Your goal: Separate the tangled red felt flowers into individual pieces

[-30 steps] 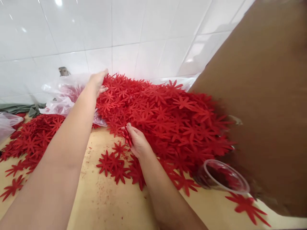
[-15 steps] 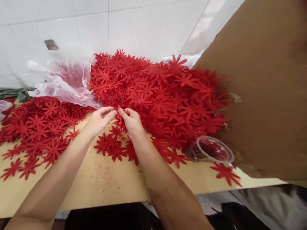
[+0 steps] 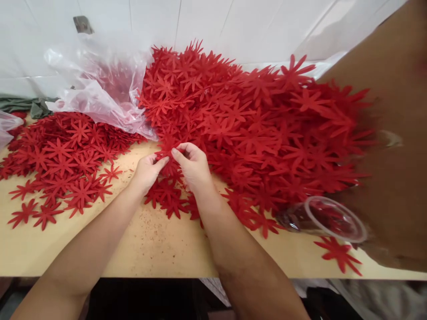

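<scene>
Between my two hands is a red flower-shaped cutout (image 3: 169,147), its petals partly covered by my fingers. My left hand (image 3: 149,171) pinches its lower left side between thumb and fingers. With thumb and forefinger my right hand (image 3: 193,164) grips its right side. Just beneath, several red cutouts (image 3: 171,202) lie on the table. A large heap of the same red cutouts (image 3: 233,120) rises behind my hands and to the right. Off to the left spreads a lower pile of red cutouts (image 3: 63,155).
A crumpled clear plastic bag (image 3: 100,98) sits behind the left pile. On the right, a clear plastic cup (image 3: 335,218) lies tipped beside a big cardboard box (image 3: 400,178). One loose cutout (image 3: 339,254) is near the edge of the table (image 3: 126,253). White tiled wall (image 3: 207,22) stands behind.
The camera view has shifted, so the table's things sit differently in the frame. A cutout now shows spread between my hands, and my left fingers have closed on it.
</scene>
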### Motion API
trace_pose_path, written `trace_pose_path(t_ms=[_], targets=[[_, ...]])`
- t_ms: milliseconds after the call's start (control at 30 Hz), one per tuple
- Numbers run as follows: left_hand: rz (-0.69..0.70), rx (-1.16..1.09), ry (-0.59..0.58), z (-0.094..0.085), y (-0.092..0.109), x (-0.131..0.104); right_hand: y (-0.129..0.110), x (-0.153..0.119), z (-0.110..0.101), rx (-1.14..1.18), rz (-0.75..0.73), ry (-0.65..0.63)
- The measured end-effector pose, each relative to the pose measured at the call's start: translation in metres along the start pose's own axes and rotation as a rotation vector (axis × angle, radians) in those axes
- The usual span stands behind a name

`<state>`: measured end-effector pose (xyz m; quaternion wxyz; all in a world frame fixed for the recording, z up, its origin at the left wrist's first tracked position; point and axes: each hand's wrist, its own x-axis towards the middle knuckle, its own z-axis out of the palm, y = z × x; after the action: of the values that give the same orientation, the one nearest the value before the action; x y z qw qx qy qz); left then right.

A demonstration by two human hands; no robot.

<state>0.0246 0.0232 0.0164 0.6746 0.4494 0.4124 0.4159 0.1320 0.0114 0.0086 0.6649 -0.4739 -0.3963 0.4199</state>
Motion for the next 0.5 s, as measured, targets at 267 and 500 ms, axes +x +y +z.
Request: trace_pose_path(t_ms=[267,500], targets=[[-0.037,0.028,-0.037,0.001,0.0023,-0.0022,0.0034,0.0073,-0.009,-0.075,-0.02,0.262],[-0.031,-0.026,0.041,-0.0002,0.0069,-0.0013,-0.001,0.0053,-0.0077,-0.027,0.014,0.197]])
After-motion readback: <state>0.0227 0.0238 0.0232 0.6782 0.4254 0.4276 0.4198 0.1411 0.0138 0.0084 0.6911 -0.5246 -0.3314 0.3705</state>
